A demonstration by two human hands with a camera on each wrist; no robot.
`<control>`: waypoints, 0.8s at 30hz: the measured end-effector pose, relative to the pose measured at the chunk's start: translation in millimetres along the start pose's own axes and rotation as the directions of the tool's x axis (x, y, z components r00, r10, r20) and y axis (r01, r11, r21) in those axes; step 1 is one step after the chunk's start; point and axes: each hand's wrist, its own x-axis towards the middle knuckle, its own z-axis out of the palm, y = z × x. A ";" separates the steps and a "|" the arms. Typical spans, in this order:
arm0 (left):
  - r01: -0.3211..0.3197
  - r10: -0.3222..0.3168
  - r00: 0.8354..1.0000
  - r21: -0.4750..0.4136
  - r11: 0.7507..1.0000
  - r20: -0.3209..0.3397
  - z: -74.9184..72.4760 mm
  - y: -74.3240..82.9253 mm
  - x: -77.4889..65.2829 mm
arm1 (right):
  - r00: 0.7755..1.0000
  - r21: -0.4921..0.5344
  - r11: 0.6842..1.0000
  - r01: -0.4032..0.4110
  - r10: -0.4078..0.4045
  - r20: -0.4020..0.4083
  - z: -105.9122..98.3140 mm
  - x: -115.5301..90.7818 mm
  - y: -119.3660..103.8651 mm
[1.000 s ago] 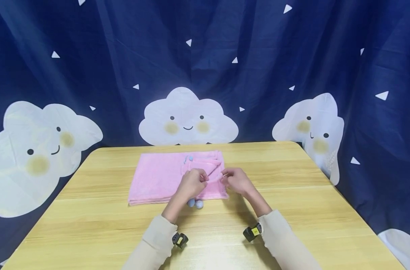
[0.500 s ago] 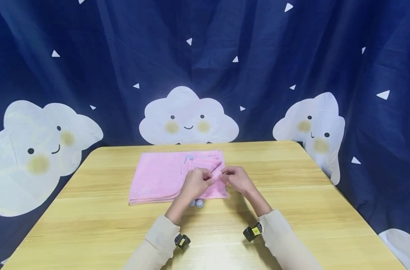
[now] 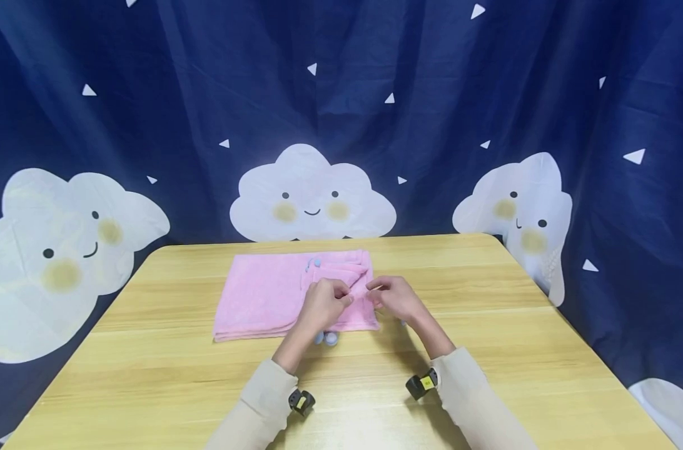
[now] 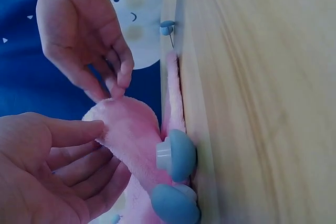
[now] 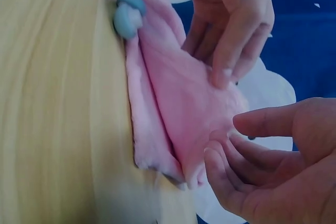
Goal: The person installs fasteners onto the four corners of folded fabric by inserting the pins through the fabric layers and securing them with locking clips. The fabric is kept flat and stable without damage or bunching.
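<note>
A pink fleece cloth (image 3: pixel 263 290) lies folded on the table, with a smaller folded flap at its right part. My left hand (image 3: pixel 323 304) pinches the raised edge of that flap between thumb and fingers, as the left wrist view also shows. Close by on the right, my right hand (image 3: pixel 396 299) has its thumb apart from its fingers; in the right wrist view its fingertips (image 5: pixel 212 153) are at the cloth's edge. Blue mushroom-shaped clips (image 4: pixel 182 156) sit at the cloth's near edge, partly behind my left wrist in the head view.
Another blue piece (image 3: pixel 317 263) is at the flap's far corner. A small blue-capped pin (image 4: pixel 167 27) appears beyond the cloth in the left wrist view. The wooden table (image 3: pixel 167 369) ends at a dark blue curtain (image 3: pixel 341 75) printed with clouds.
My left hand has shifted slightly right and away from me, still pinching the flap. My right thumb and fingers have spread apart. A small blue spot now shows beside my right wrist.
</note>
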 end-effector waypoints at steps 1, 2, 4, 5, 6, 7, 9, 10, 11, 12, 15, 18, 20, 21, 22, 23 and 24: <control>0.006 -0.006 1.000 -0.003 1.000 -0.003 -0.6 0.2 0.1 | 1.000 -0.006 1.000 0.001 -0.001 -0.001 -1.9 -0.2 -0.6; 0.012 -0.012 1.000 -0.006 1.000 -0.006 -1.1 0.3 0.1 | 1.000 -0.011 1.000 0.000 0.000 -0.004 -4.1 -0.2 -0.6; 0.020 -0.020 1.000 -0.010 1.000 -0.010 -2.0 0.4 0.2 | 1.000 -0.025 1.000 -0.007 0.007 -0.014 -8.8 0.1 0.8; 0.021 -0.021 1.000 -0.013 1.000 -0.011 -2.6 0.4 0.1 | 1.000 -0.040 0.999 -0.010 0.009 -0.022 -11.5 0.5 2.1; 0.021 -0.021 1.000 -0.014 1.000 -0.012 -3.1 0.5 0.1 | 0.999 -0.062 0.998 -0.015 0.013 -0.032 -14.1 0.8 3.4; 0.024 -0.025 1.000 -0.018 1.000 -0.011 -3.6 0.5 0.1 | 0.999 -0.088 0.996 -0.021 0.018 -0.042 -16.7 0.8 4.5; 0.030 -0.030 1.000 -0.024 0.999 -0.010 -4.3 0.2 0.3 | 0.998 -0.180 0.983 -0.028 0.019 -0.056 -22.4 0.8 7.2; 0.032 -0.032 0.999 -0.025 0.999 -0.010 -4.7 0.0 0.4 | 0.998 -0.236 0.971 -0.036 0.023 -0.058 -25.2 0.6 8.4; 0.033 -0.033 0.999 -0.027 0.999 -0.009 -5.0 -0.3 0.5 | 0.998 -0.288 0.956 -0.047 0.032 -0.057 -27.8 0.2 9.7; 0.036 -0.036 0.999 -0.031 0.999 -0.009 -5.2 -0.6 0.6 | 0.998 -0.338 0.939 -0.059 0.044 -0.052 -30.2 -0.2 10.9; 0.038 -0.038 0.999 -0.037 0.999 -0.012 -6.1 -1.5 0.9 | 0.994 -0.471 0.876 -0.101 0.104 -0.019 -35.8 -2.5 14.6; 0.039 -0.040 0.999 -0.045 0.998 -0.011 -6.9 -2.1 0.7 | 0.983 -0.547 0.824 -0.150 0.182 0.004 -38.5 -4.3 17.4; 0.035 -0.036 0.999 -0.045 0.998 -0.010 -7.0 -2.6 0.6 | 0.975 -0.572 0.803 -0.168 0.221 0.025 -39.4 -5.0 18.7; 0.035 -0.035 0.999 -0.046 0.998 -0.011 -7.0 -2.7 0.5 | 0.971 -0.578 0.798 -0.173 0.238 0.038 -39.5 -5.3 19.1; 0.032 -0.033 0.999 -0.043 0.999 -0.012 -6.9 -2.9 0.6 | 0.966 -0.581 0.794 -0.179 0.253 0.048 -39.3 -5.6 19.3; 0.031 -0.031 0.999 -0.041 0.999 -0.015 -6.8 -3.0 0.6 | 0.963 -0.581 0.794 -0.181 0.264 0.060 -39.0 -5.8 19.7; 0.029 -0.029 0.999 -0.038 0.999 -0.018 -6.8 -3.0 0.7 | 0.960 -0.576 0.796 -0.183 0.272 0.071 -38.7 -6.2 19.8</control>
